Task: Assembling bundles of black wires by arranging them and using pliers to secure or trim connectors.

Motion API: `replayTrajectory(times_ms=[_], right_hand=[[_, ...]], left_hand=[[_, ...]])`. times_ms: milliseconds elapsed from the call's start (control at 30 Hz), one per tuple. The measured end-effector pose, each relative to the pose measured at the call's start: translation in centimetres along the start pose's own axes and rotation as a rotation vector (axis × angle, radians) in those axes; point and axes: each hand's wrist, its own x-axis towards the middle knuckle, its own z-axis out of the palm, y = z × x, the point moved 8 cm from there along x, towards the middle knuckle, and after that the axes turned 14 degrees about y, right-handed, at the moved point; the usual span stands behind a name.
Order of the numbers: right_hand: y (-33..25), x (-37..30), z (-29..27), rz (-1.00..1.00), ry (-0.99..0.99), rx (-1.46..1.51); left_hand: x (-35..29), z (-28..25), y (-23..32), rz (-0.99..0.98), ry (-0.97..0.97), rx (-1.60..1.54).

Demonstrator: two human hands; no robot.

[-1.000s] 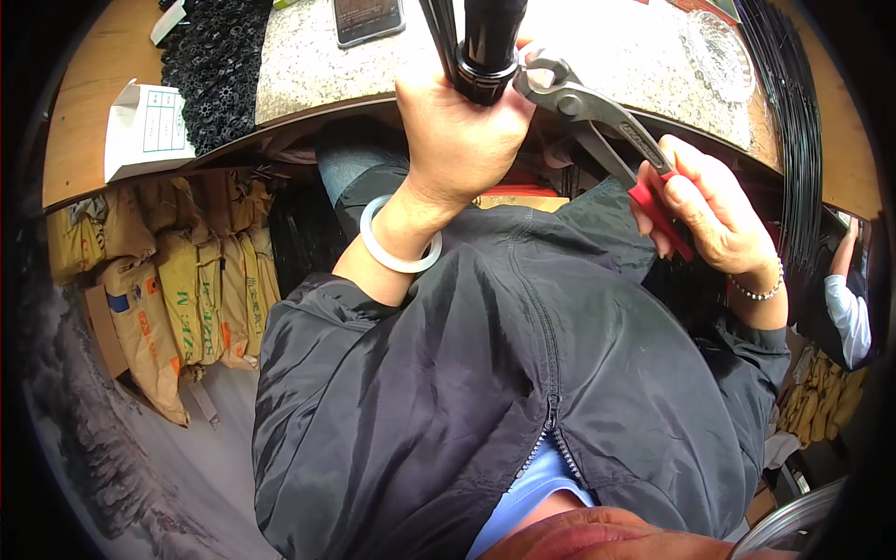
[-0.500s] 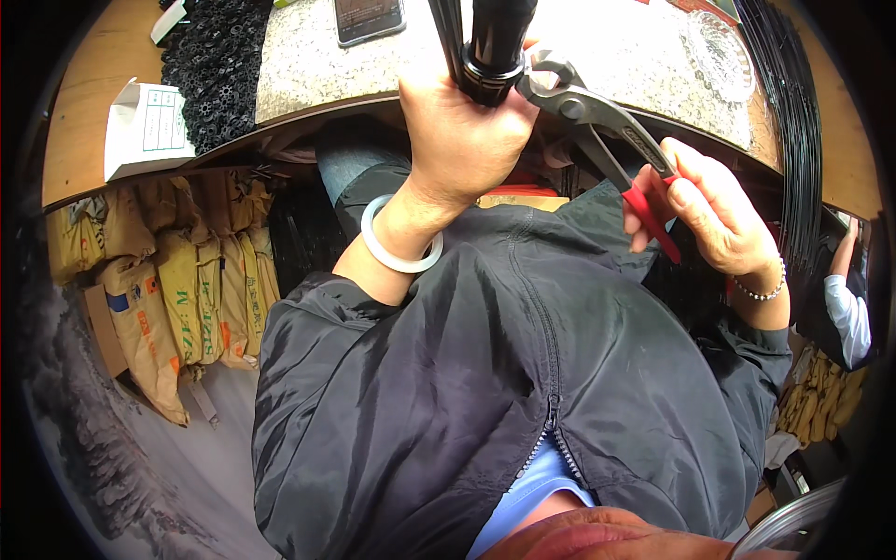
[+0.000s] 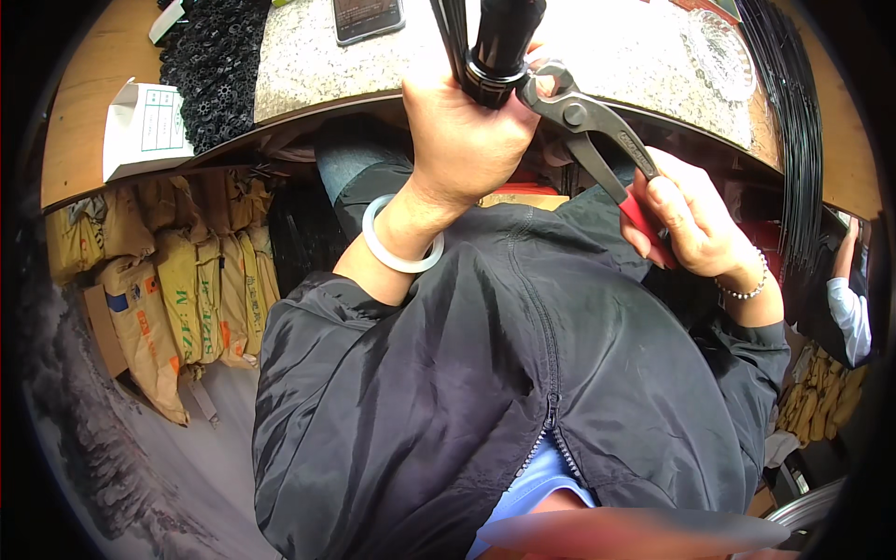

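Observation:
My left hand is closed around a glossy black tubular piece with a ringed lower end, held over the table's near edge. Thin black rods run alongside it, to its left. In my right hand is a pair of red-handled pliers. Their dark metal jaws are at the side of the tube's ringed end, by my left thumb. Whatever lies between the jaws is too small to make out. The right fingers wrap the grips, and the handles are partly squeezed together.
A phone lies on the speckled tabletop. To the left are a heap of small black parts and a white box. A clear glass dish and long black rods are at the right. Another person's sleeve shows far right.
My right hand has moved slightly left and down. The plier handles have come closer together and their upper jaw has shifted. My left hand and the tube have barely moved.

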Motion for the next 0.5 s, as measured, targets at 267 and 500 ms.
replayTrajectory(times_ms=[267, 500], right_hand=[[2.6, 0.6, 0.1, -0.128, 0.251, 0.287], [1.5, 3.4, -3.3, -0.388, 0.692, 0.108]], left_hand=[[0.3, 0.0, 0.5, 0.076, 0.036, 0.107], [0.2, 0.4, -0.5, -0.163, 0.057, -0.032]])
